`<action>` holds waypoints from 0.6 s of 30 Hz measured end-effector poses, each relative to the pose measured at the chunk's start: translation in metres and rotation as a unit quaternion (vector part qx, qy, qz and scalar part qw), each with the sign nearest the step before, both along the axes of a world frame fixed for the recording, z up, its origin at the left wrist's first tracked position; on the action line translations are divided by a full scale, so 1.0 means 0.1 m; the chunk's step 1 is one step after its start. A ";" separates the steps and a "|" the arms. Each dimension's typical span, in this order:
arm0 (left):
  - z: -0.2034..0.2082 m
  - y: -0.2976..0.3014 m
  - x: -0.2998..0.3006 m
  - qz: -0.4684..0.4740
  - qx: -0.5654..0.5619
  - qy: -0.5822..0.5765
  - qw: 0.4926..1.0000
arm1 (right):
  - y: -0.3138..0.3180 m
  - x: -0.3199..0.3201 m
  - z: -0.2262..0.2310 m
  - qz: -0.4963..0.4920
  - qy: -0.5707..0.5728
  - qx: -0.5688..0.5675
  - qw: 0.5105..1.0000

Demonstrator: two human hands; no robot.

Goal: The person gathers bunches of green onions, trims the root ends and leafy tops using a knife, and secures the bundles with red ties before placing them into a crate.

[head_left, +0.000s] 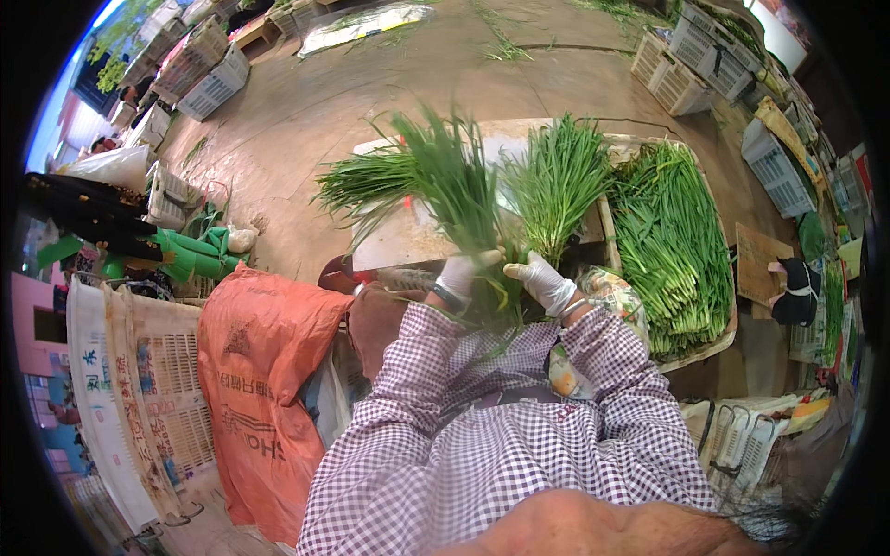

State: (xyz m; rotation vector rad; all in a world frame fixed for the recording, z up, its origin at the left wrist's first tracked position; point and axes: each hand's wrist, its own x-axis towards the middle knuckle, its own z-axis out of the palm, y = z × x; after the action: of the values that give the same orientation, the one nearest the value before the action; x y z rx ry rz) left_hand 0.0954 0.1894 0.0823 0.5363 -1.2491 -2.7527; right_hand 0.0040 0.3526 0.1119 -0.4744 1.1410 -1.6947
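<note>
Head | our bunch (454, 190) left of the crate (608, 236), leaves pointing away | left hand (461, 276) clasps it; right hand (547, 284), nearer crate, grip unclear

light's brt, edges bent w/ dark rim, held greens (454, 185) blurred.

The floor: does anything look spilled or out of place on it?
Yes: loose green blades lie scattered on the floor near the view's top. They look stray, since the greens in the crate are packed neatly.

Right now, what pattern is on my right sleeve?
Your right sleeve has small purple-and-white checks, clearest in the head view.
</note>
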 end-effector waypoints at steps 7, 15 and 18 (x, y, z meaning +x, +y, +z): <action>0.11 -0.10 -0.36 0.109 -0.413 0.161 0.890 | -0.33 -0.19 0.53 -0.025 0.167 -0.077 0.983; 0.39 -0.65 -0.60 -0.014 -0.354 0.119 0.927 | -0.89 -0.58 0.75 -0.012 0.294 -0.002 0.956; 0.07 -0.81 -0.91 -0.002 -0.253 0.151 0.955 | -1.09 -0.93 0.23 -0.055 0.389 0.004 0.920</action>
State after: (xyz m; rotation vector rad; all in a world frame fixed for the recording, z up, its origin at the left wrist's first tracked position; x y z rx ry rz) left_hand 0.0045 0.1086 0.0896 0.0625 -1.7652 -2.2541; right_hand -0.0888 0.2437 0.1351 -1.1637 1.7582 -1.6254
